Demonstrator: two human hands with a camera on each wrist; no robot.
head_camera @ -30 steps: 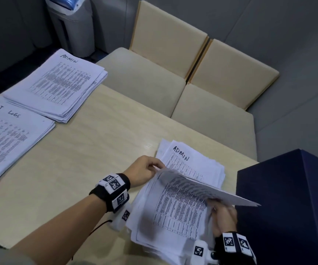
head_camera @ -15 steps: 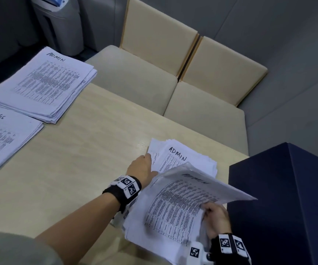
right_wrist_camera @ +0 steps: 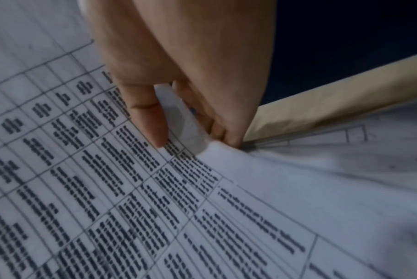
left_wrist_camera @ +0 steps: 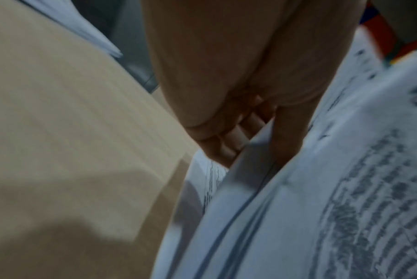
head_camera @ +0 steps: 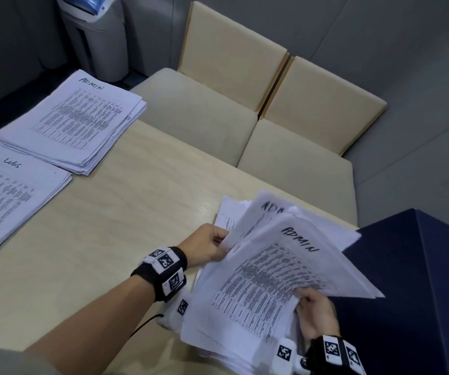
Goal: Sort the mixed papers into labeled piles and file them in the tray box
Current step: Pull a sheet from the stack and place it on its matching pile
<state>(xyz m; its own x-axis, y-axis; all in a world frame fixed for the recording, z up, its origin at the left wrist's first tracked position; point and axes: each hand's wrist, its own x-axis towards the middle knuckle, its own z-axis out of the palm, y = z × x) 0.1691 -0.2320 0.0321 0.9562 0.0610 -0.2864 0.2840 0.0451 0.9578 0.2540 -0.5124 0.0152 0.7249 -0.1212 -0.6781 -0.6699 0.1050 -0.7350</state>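
Note:
A mixed stack of printed sheets [head_camera: 234,345] lies at the table's near right corner. My right hand [head_camera: 314,311] pinches the right edge of the top sheets marked ADMIN [head_camera: 266,282], thumb on the print [right_wrist_camera: 145,113], and holds them raised. My left hand [head_camera: 207,246] grips the left edge of another ADMIN sheet [head_camera: 261,212] just beneath, thumb on top and fingers [left_wrist_camera: 229,139] curled under. Two sorted piles lie at the far left: an ADMIN pile [head_camera: 80,123] and an IT LOGS pile [head_camera: 7,196]. The dark blue tray box [head_camera: 418,293] stands right of the stack.
The light wooden table [head_camera: 110,239] has bare surface between the piles and the mixed stack. Two beige cushioned seats [head_camera: 218,109] stand beyond the table's far edge. A grey and blue bin [head_camera: 96,36] stands on the floor at the back left.
My right hand has raised the top ADMIN sheets higher and toward me. My left hand has taken hold of the edge of the ADMIN sheet under them.

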